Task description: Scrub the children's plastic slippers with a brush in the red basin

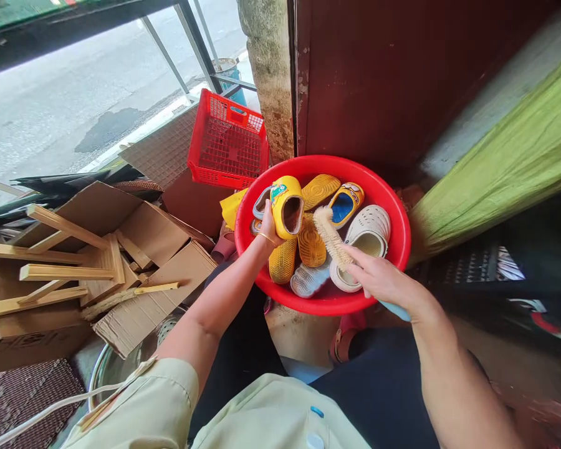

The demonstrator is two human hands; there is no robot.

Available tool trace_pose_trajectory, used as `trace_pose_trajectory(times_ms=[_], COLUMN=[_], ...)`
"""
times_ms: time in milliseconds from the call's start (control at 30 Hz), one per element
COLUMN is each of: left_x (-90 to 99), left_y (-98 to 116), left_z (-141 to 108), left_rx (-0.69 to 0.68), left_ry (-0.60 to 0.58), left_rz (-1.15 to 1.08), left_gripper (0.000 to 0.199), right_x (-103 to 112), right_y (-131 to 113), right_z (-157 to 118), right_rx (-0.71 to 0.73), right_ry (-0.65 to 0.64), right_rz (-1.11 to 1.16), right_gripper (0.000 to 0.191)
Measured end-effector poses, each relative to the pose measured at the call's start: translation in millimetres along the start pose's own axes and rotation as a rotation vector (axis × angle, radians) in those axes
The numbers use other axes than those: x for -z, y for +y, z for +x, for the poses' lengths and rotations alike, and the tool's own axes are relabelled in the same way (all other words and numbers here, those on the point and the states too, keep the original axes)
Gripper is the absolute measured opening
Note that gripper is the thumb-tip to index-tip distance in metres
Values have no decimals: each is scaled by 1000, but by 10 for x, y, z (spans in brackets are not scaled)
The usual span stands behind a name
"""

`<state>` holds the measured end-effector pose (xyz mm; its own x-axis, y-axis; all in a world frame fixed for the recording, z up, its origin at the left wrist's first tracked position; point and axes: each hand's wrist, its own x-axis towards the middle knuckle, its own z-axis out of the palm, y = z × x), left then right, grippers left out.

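Observation:
My left hand [268, 226] is closed around a yellow clog [286, 190] with a green and white decoration, its foot opening turned toward me. In my right hand [371, 274] is a scrub brush [330, 234] with pale bristles; part of its blue handle sticks out below my wrist. The bristles are apart from the clog I hold. Both hands are over a red basin [401, 234] of footwear. Inside lie a white clog [369, 227], a yellow clog with a blue insole [343, 209], a clear-looking sole [308, 279] and several yellow soles [312, 240].
Behind the basin, a red plastic crate [231, 146] leans beside a rough post [273, 75]. Cardboard [168, 231] and a wooden stool [100, 268] with its legs sideways are at left. Green cloth [500, 162] hangs at right, next to a dark red panel [383, 75].

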<state>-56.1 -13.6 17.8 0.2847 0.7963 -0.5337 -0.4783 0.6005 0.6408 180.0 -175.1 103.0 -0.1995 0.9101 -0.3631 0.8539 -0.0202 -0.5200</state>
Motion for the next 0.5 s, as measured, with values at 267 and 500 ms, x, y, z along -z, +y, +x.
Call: trace_pose_trajectory(times_ms=[267, 500], left_x=[-120, -176], left_y=[-132, -427], left_z=[-40, -130], left_rx=[-112, 23], left_ry=[19, -18], left_rz=[95, 138], left_gripper=[88, 80], right_x=[-250, -500], right_y=[-350, -360], right_z=[135, 739], right_rx=[53, -30], right_ry=[-8, 168], right_rz=[-110, -76], right_gripper=[53, 53])
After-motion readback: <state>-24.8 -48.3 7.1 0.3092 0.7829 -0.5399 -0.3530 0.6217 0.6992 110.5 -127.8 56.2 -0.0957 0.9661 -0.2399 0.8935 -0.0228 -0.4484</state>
